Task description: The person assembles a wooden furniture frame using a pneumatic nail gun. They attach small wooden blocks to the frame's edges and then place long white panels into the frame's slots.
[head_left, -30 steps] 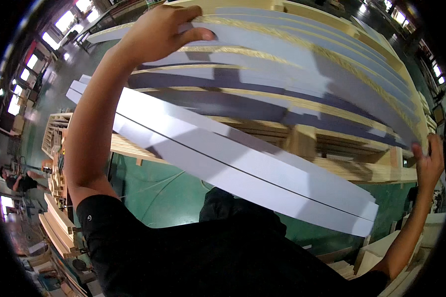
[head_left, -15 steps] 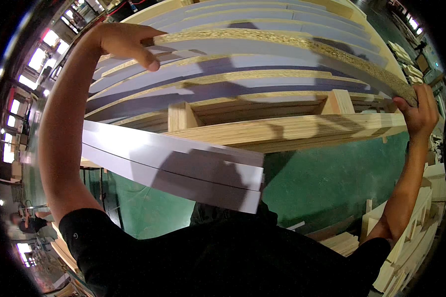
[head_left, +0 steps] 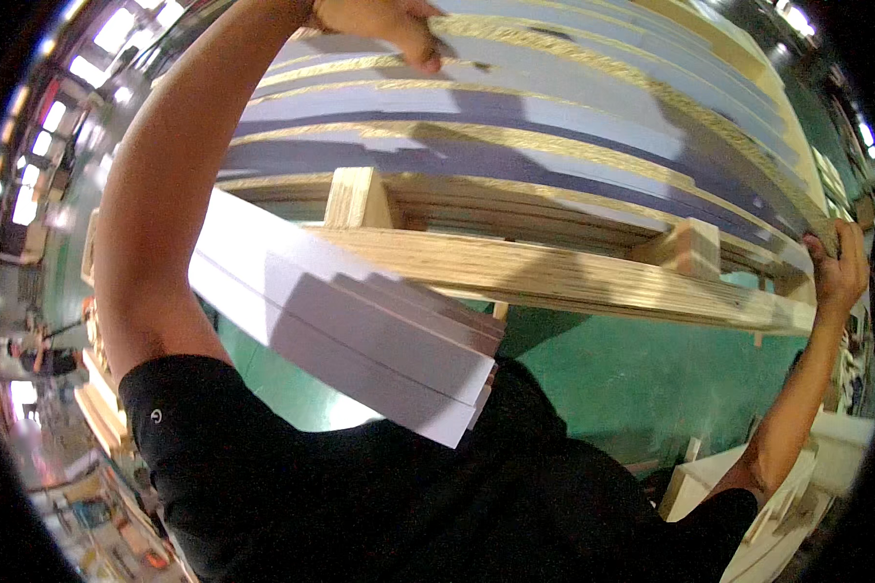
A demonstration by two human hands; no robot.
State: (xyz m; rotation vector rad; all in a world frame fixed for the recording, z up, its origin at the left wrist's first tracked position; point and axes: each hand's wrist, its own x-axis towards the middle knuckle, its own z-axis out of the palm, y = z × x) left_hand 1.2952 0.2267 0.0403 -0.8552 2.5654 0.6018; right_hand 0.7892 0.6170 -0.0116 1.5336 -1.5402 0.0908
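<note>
A long white-faced particleboard strip (head_left: 651, 83) spans from upper centre to the right, its rough chip edge facing up. My left hand (head_left: 384, 27), partly cut off by the upper edge of view, grips its left end with the thumb on the near side. At its right end my right hand (head_left: 841, 267) is closed round the strip. Beneath and beyond lie several similar strips (head_left: 437, 151) in rows on a pale wooden frame (head_left: 554, 282) with short blocks. Nearer to my body is a stack of white strips (head_left: 360, 340), slanting down to the right.
Green floor (head_left: 642, 374) shows between the frame and my body. Pale boards (head_left: 787, 496) are stacked at the lower right, and timber (head_left: 102, 398) lies at the left. Another person (head_left: 44, 358) is far off at the left, beside workshop windows.
My view has turned, so the frame and white stack appear more tilted. In the picture, my left hand has shifted up and right, and my right hand lower, both still on the strip.
</note>
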